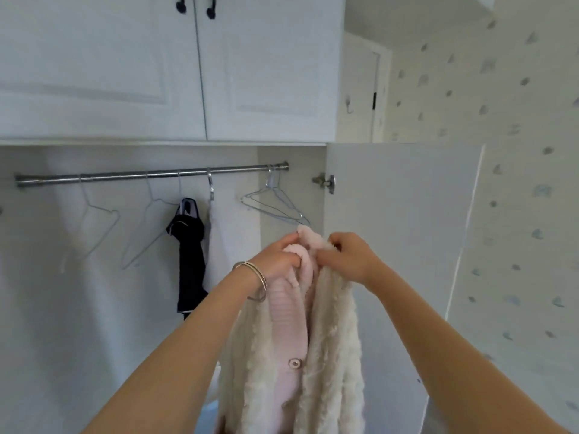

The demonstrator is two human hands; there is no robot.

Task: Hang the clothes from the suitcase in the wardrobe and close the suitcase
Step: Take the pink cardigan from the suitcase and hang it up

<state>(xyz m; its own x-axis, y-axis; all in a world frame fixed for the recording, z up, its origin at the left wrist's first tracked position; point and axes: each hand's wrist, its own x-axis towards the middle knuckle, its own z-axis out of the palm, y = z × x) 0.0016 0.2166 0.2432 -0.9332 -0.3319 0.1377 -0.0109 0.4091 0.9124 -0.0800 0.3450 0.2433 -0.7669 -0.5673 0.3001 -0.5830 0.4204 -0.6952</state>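
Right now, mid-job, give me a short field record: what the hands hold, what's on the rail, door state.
left hand: grips the collar of the fluffy cream and pink cardigan
right hand: pinches the same collar
metal wardrobe rail: bare wire hangers, one black garment, one white garment
cardigan: not yet on the rail
white wardrobe door: open at the right
suitcase: not in view

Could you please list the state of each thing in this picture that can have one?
Left hand: grips the pink cardigan's collar.
Right hand: grips the cream fluffy coat's collar.
Pink cardigan: held up, buttoned, not on the rail.
Cream fluffy coat: held up, open at front.
Wardrobe door: open.
Upper cabinet doors: closed.
Wire hangers: bare, on the rail.
Black garment: hung.
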